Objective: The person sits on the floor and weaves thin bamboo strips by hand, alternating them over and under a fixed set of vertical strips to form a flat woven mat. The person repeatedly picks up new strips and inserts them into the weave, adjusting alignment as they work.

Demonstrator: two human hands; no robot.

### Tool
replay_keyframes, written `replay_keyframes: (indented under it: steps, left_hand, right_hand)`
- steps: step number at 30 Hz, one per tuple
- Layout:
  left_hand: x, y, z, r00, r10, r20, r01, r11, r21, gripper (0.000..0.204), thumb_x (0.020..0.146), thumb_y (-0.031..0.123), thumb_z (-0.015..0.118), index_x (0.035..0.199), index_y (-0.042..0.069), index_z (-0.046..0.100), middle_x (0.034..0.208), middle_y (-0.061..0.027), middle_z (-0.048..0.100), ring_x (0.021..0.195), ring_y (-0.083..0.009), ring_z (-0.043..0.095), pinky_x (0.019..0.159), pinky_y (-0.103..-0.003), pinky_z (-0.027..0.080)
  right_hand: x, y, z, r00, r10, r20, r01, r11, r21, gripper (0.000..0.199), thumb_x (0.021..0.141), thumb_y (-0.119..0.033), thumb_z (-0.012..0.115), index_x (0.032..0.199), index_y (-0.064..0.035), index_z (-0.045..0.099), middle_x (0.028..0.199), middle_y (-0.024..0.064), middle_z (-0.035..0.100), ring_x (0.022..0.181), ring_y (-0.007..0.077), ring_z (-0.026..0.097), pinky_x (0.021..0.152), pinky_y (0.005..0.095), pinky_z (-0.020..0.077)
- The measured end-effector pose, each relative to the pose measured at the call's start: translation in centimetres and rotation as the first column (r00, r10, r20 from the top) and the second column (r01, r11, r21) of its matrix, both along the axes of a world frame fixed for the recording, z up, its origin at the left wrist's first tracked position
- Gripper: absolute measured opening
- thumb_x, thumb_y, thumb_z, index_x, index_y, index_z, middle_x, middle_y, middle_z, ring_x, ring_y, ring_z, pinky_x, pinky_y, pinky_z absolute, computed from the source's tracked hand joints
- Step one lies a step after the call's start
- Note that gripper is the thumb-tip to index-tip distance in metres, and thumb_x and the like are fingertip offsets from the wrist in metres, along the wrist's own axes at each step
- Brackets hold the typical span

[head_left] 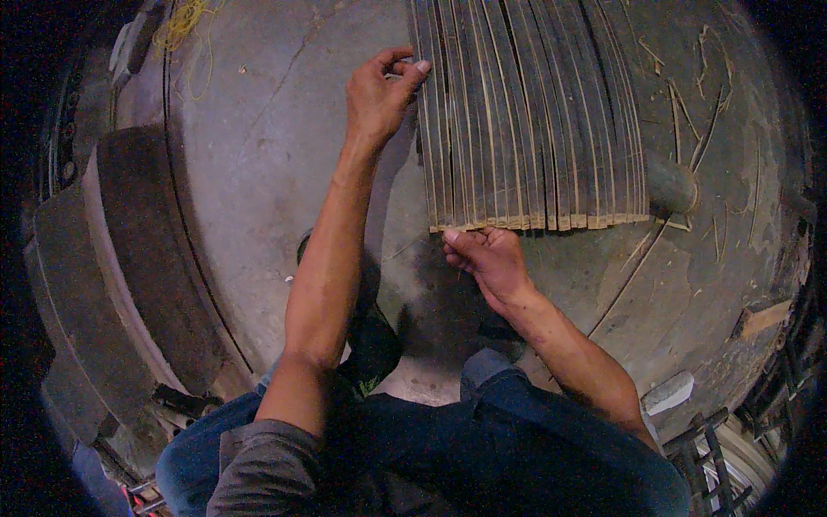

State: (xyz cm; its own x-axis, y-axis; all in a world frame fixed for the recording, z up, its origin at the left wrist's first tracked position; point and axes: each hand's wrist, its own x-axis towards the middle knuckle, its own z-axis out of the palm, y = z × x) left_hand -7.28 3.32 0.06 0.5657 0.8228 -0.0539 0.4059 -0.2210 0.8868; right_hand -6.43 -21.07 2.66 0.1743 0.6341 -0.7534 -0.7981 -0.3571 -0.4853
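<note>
Running parallel; dark, pale-edged strips (pixel 532 121)

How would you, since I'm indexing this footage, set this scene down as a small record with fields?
Strips: dark with pale edges, laid side by side, running lengthwise away from the person
Left hand: at the strips' left edge, fingers curled; firmness of grip unclear
Right hand: at the strips' near ends, by their left corner
Right of strips: a cylinder near the corner, and scattered slivers
Upper left: tangled yellow string
Floor: grey, cracked
</note>
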Motion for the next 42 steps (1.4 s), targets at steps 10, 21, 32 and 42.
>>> replay_keyframes:
  steps: [10, 21, 32, 42]
  left_hand:
    - [-0.3, 0.0, 0.0, 0.999, -0.002, 0.053, 0.005, 0.998, -0.064, 0.038, 0.079, 0.025, 0.068, 0.106, -0.002, 0.062, 0.074, -0.0055, 0.066, 0.06, -0.0115, 0.061, 0.057, -0.026, 0.049]
    - [0.0, -0.3, 0.5, 0.997, 0.037, 0.074, -0.022, 0.981, -0.194, 0.04, 0.078, 0.022, 0.07, 0.109, -0.002, 0.061, 0.08, -0.0051, 0.063, 0.066, -0.011, 0.059, 0.058, -0.025, 0.048]
    - [-0.1, -0.4, 0.5, 0.997, 0.045, 0.065, -0.026, 0.966, -0.259, 0.042, 0.078, 0.023, 0.071, 0.111, 0.0, 0.059, 0.082, -0.0048, 0.062, 0.068, -0.0108, 0.059, 0.057, -0.025, 0.048]
    - [-0.3, 0.2, 0.0, 0.999, -0.003, 0.04, 0.013, 0.965, -0.26, 0.039, 0.08, 0.023, 0.069, 0.11, 0.0, 0.059, 0.081, -0.0036, 0.061, 0.067, -0.0102, 0.057, 0.055, -0.024, 0.047]
  right_hand:
    - [-0.1, -0.1, 0.0, 1.0, 0.004, 0.028, -0.005, 1.0, 0.012, 0.021, 0.082, -0.017, 0.069, 0.092, -0.0008, 0.06, 0.08, 0.0052, 0.064, 0.072, 0.0114, 0.06, 0.066, 0.0231, 0.0492]
    - [-0.1, -0.4, 1.2, 0.993, -0.078, -0.088, 0.072, 0.995, -0.069, 0.018, 0.085, -0.018, 0.064, 0.092, -0.0023, 0.06, 0.084, 0.004, 0.062, 0.073, 0.0122, 0.059, 0.071, 0.026, 0.0486]
    - [0.4, -1.3, 0.3, 0.956, -0.208, -0.207, 0.206, 0.978, -0.031, 0.021, 0.086, -0.024, 0.063, 0.09, -0.0038, 0.061, 0.084, 0.0037, 0.063, 0.076, 0.0108, 0.059, 0.07, 0.0239, 0.0492]
    - [0.4, -1.9, -0.2, 0.964, -0.265, 0.001, 0.265, 0.964, 0.023, 0.018, 0.085, -0.02, 0.065, 0.092, -0.0041, 0.061, 0.083, 0.0032, 0.063, 0.076, 0.0097, 0.059, 0.07, 0.0233, 0.0495]
